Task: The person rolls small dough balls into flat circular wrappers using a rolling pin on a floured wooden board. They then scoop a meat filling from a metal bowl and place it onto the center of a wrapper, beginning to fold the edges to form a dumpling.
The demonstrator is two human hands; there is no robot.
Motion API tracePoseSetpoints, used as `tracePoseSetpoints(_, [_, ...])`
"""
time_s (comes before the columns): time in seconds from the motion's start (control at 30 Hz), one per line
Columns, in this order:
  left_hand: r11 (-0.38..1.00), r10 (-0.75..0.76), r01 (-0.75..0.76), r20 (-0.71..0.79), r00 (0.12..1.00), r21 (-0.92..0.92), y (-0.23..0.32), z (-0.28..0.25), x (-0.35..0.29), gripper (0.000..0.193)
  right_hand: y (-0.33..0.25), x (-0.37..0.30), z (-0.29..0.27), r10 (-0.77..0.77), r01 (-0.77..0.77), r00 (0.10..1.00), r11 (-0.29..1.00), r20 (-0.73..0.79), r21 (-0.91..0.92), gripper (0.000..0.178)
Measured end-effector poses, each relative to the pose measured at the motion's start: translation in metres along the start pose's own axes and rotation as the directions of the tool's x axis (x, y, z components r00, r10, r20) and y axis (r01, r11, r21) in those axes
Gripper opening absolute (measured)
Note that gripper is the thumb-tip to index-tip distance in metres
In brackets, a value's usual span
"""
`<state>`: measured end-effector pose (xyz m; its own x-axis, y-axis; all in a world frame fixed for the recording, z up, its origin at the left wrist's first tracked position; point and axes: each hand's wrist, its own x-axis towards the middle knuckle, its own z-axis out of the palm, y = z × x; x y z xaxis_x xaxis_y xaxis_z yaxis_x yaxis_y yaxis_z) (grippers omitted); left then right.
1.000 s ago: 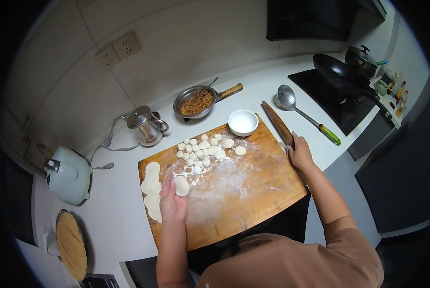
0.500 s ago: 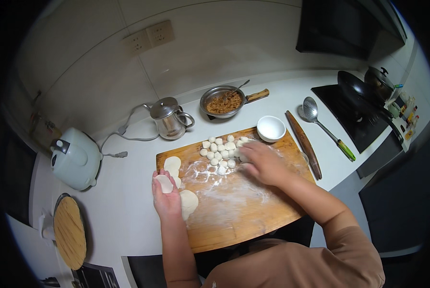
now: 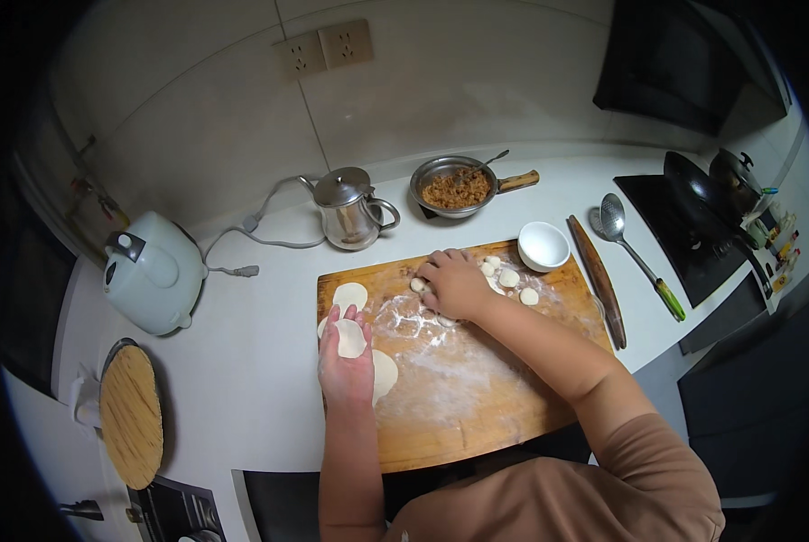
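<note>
A floured wooden board [image 3: 477, 397] lies on the white counter. My left hand [image 3: 346, 361] rests palm up over its left edge with a round dough wrapper [image 3: 349, 337] lying in it. More flat wrappers [image 3: 350, 294] lie beside that hand on the board. My right hand [image 3: 454, 285] presses down on a cluster of small dough pieces [image 3: 510, 277] at the board's far side, covering most of them. Whether its fingers grip any piece is hidden.
A small white bowl [image 3: 543, 246] stands at the board's far right corner. A rolling pin [image 3: 597, 280] and a skimmer ladle [image 3: 635, 253] lie right of it. Behind are a pan of minced filling [image 3: 454, 187], a metal kettle [image 3: 348, 208], a white cooker [image 3: 152, 271] and a stove with wok [image 3: 693, 194]. A round bamboo lid [image 3: 131, 414] sits front left.
My right hand left the rolling pin at the right and moved left onto the dough pieces. My left hand turned palm up with a wrapper in it.
</note>
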<state>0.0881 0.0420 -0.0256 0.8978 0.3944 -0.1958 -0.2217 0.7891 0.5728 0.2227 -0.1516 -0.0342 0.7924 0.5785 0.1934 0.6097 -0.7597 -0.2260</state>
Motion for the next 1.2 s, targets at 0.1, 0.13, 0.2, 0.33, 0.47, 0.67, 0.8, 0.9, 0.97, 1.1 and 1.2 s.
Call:
tracePoseSetpoints(0.1, [1.0,0.001,-0.001,-0.014,1.0,0.031,-0.002,-0.002,0.001,0.041,0.005,-0.028,-0.008,0.027,-0.03,0.998,0.997,-0.053,-0.068,0.032])
tracePoseSetpoints(0.13, [0.999,0.002,-0.001,-0.029,1.0,0.037,-0.002,0.001,0.0,0.041,0.011,-0.04,-0.006,-0.031,0.02,0.986,0.998,-0.163,-0.067,0.028])
tracePoseSetpoints(0.2, [0.999,-0.002,0.003,-0.034,0.999,0.047,-0.001,0.005,-0.002,0.041,0.018,-0.064,-0.016,-0.002,-0.008,0.989,0.998,-0.149,-0.068,0.025])
tracePoseSetpoints(0.33, [0.998,-0.023,0.024,-0.013,1.0,0.057,-0.001,0.005,-0.006,0.04,0.031,-0.109,-0.034,0.033,-0.038,0.988,0.999,-0.153,-0.029,0.021])
tracePoseSetpoints(0.47, [0.998,-0.009,0.009,-0.008,1.0,0.058,-0.002,0.003,-0.006,0.041,0.041,-0.137,-0.045,0.064,-0.077,0.965,0.996,-0.256,-0.04,0.021])
tracePoseSetpoints(0.67, [0.996,0.01,-0.011,0.01,1.0,0.086,-0.003,0.0,-0.004,0.043,0.063,-0.151,-0.045,0.233,-0.239,0.917,0.971,-0.325,0.022,0.023])
tracePoseSetpoints(0.8, [0.996,0.003,-0.004,0.013,1.0,0.086,-0.004,0.0,-0.005,0.043,0.061,-0.147,-0.042,0.182,-0.167,0.917,0.983,-0.355,0.074,0.031])
tracePoseSetpoints(0.9, [0.996,-0.003,0.001,0.022,1.0,0.094,-0.003,0.0,-0.005,0.043,0.044,-0.126,-0.035,0.109,-0.097,0.952,0.994,-0.286,0.055,0.045])
tracePoseSetpoints(0.97, [0.996,-0.009,0.006,0.029,1.0,0.091,-0.003,0.0,-0.004,0.043,0.041,-0.103,-0.03,0.138,-0.144,0.961,0.99,-0.24,-0.007,0.052])
tracePoseSetpoints(1.1, [0.999,-0.005,0.003,0.038,0.999,0.051,-0.004,-0.005,0.001,0.043,0.047,-0.071,-0.021,0.271,-0.282,0.955,0.956,-0.121,-0.081,0.058])
tracePoseSetpoints(1.2, [0.999,0.011,-0.012,0.025,1.0,0.03,-0.002,-0.008,0.002,0.042,0.051,-0.076,-0.016,0.22,-0.235,0.967,0.964,-0.129,-0.122,0.058])
